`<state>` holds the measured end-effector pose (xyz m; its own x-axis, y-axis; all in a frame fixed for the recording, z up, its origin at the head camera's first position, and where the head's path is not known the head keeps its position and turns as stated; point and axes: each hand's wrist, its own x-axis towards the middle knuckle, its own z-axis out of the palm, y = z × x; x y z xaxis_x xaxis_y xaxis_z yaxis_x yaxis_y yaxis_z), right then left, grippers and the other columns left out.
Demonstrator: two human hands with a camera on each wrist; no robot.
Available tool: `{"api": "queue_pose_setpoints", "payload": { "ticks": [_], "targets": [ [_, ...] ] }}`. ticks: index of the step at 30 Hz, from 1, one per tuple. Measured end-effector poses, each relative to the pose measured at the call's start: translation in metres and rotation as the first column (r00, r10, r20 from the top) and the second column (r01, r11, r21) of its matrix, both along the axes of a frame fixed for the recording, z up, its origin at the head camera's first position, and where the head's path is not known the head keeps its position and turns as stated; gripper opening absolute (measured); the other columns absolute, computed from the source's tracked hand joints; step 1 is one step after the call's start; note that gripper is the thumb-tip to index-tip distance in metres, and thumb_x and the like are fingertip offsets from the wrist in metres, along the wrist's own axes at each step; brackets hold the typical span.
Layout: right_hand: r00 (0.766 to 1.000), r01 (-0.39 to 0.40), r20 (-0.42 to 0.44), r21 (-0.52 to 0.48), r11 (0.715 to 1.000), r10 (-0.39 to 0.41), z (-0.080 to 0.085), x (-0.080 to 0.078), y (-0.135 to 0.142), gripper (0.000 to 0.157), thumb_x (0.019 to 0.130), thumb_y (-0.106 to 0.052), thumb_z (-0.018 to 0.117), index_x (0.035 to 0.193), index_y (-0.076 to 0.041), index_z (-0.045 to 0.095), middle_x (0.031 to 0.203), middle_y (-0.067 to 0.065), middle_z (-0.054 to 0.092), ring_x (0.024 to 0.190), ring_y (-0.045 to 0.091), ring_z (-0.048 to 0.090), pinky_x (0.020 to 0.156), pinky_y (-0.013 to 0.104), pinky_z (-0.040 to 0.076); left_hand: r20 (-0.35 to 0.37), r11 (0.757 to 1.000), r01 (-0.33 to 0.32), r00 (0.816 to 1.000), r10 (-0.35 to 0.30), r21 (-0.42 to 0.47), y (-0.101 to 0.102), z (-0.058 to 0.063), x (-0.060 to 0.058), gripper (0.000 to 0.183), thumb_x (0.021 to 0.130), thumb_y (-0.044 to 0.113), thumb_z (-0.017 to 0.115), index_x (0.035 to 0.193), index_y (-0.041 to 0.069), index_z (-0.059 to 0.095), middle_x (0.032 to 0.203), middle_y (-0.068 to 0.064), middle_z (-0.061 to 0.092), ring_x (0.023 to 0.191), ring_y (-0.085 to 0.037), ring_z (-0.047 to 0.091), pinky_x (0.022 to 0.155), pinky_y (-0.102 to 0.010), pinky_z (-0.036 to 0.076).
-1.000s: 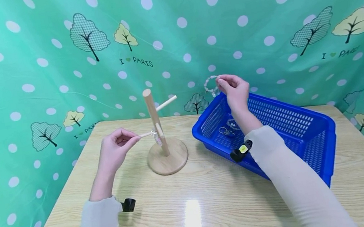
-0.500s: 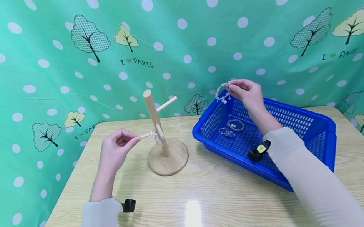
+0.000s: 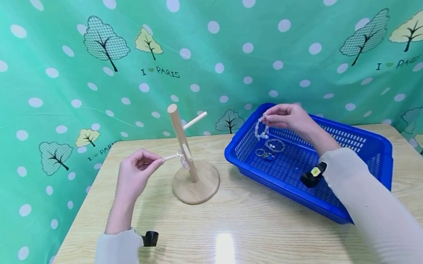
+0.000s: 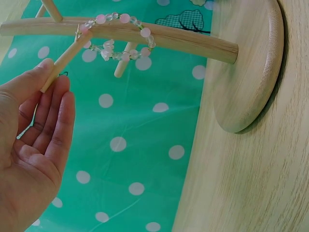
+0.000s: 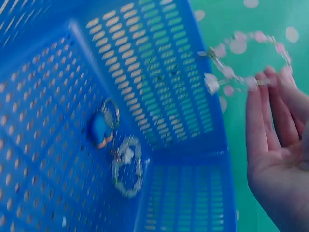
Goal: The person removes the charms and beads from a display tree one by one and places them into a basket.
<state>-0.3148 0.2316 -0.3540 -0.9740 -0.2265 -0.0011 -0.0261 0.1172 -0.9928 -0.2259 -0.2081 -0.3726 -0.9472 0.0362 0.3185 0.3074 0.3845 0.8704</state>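
One basket (image 3: 290, 170) held trinkets (image 5: 100, 128)
My left hand (image 3: 133, 175) pinched a peg (image 4: 65, 60), right hand (image 3: 288, 119) a bracelet (image 5: 228, 72); cloth (image 3: 233, 72) read "PARIS".

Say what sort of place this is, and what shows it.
Perhaps a makeshift filming booth: printed cloth behind and beside a table, and two black wrist devices that may be cameras.

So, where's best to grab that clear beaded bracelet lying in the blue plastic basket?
Probably pinch the clear beaded bracelet from above, by its right side in the head view. It lies as a loop on the floor of the open-topped blue plastic basket, and a metal ring with a blue charm lies just left. The right hand holds a pink-and-clear beaded bracelet.
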Motion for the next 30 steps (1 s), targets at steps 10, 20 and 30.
{"api": "queue_pose_setpoints", "payload": {
  "ticks": [10, 20, 30],
  "targets": [
    [0.907, -0.397, 0.205, 0.121, 0.910, 0.368, -0.016, -0.002, 0.019, 0.014, 0.098, -0.003, 0.061, 0.102, -0.012, 0.071, 0.101, 0.000, 0.075, 0.098, 0.012, 0.071, 0.095, 0.033, 0.059, -0.001, 1.000, 0.010, 1.000, -0.010, 0.002, 0.001, 0.001, 0.000, 0.022, 0.091, 0.014, 0.073, 0.097, -0.006, 0.067, 0.086, 0.013, 0.069, 0.078, 0.001, 0.067, 0.073, -0.013, 0.058],
    [0.817, -0.558, 0.323, 0.231, 0.797, 0.479, -0.029, -0.005, 0.017, 0.012, 0.096, -0.001, 0.062, 0.104, -0.004, 0.070, 0.099, -0.002, 0.072, 0.097, 0.013, 0.070, 0.092, 0.030, 0.060, 0.009, 1.000, 0.008, 1.000, -0.008, 0.014, 0.004, 0.003, 0.001, 0.021, 0.091, 0.011, 0.073, 0.097, -0.008, 0.067, 0.083, 0.016, 0.067, 0.078, 0.001, 0.067, 0.073, -0.013, 0.058],
    [0.859, -0.512, 0.197, 0.381, 0.770, 0.473, -0.039, -0.007, 0.001, 0.018, 0.092, 0.003, 0.063, 0.107, 0.011, 0.063, 0.096, 0.007, 0.071, 0.086, 0.013, 0.066, 0.083, 0.032, 0.060, 0.001, 1.000, 0.004, 1.000, -0.004, 0.006, 0.001, 0.001, 0.002, 0.023, 0.091, 0.016, 0.074, 0.097, -0.006, 0.068, 0.087, 0.010, 0.070, 0.078, 0.001, 0.067, 0.074, -0.013, 0.058]
  ]
}}
